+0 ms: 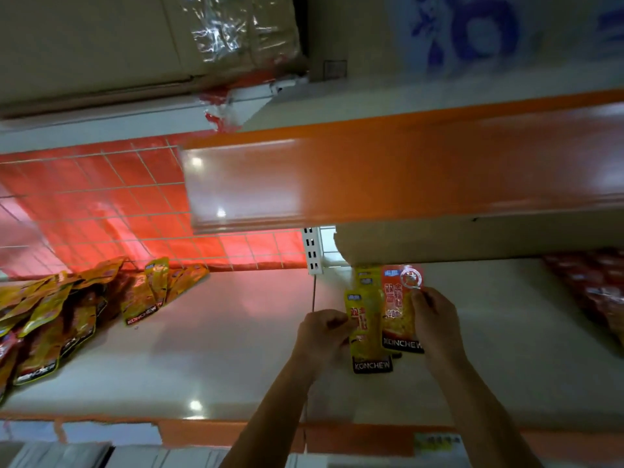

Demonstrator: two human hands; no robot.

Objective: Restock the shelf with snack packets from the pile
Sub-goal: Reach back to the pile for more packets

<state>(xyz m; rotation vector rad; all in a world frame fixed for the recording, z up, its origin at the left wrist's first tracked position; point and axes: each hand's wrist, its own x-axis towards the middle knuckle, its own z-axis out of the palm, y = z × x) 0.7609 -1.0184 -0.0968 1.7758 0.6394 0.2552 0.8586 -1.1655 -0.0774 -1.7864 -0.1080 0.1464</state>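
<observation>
1. Two packets are in play. Your left hand (324, 336) pinches the yellow packet (363, 327) by its left edge, fingers curled. Your right hand (435, 327) pinches the red packet (400, 312) at its right edge, near the top. Each grip is closed on its own packet.
2. Location: both packets are on the white shelf (219, 349), just right of the slotted upright (313, 251), edge to edge. More yellow packets (366, 278) sit just behind them.
3. Step, as I read it: placing and aligning, not fetching. The pile (50, 315) lies well apart, at the shelf's left end.
4. Orientation: each packet's long axis runs front to back on the shelf. The black KONCHEW band points toward you, the header end toward the back, printed face up to the camera. Can't tell whether they lie flat or lean on the row behind.
5. Next move likely calls for squaring the bottoms, since yellow sits nearer you than red. Then release and reach left to the pile. The foil looks slippery, so let go one hand at a time.
</observation>
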